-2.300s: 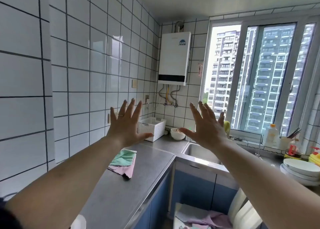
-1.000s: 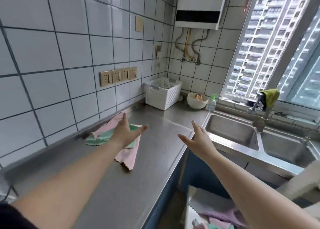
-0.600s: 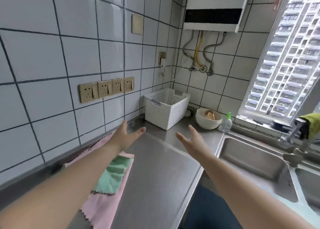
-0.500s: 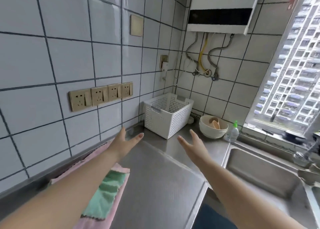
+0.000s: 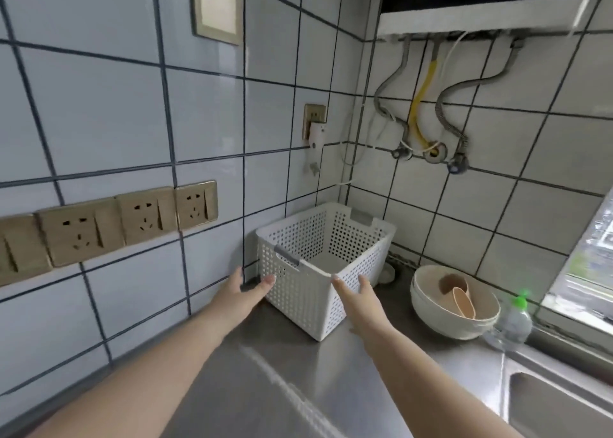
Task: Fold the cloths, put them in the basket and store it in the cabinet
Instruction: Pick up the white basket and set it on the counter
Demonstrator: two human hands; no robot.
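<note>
No writing is legible. The basket (image 5: 323,265), holding nothing, stands on the worktop (image 5: 282,388) in the wall corner. Left hand (image 5: 243,293) and right hand (image 5: 360,300), fingers straight, flank its near corner. Right of the basket, a bowl (image 5: 454,318) holds cups (image 5: 459,296).

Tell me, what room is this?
Most likely a home kitchen. There's a steel counter running into a sink, a bowl with scoops in it, tiled walls, and a white basket that both hands reach for.
</note>
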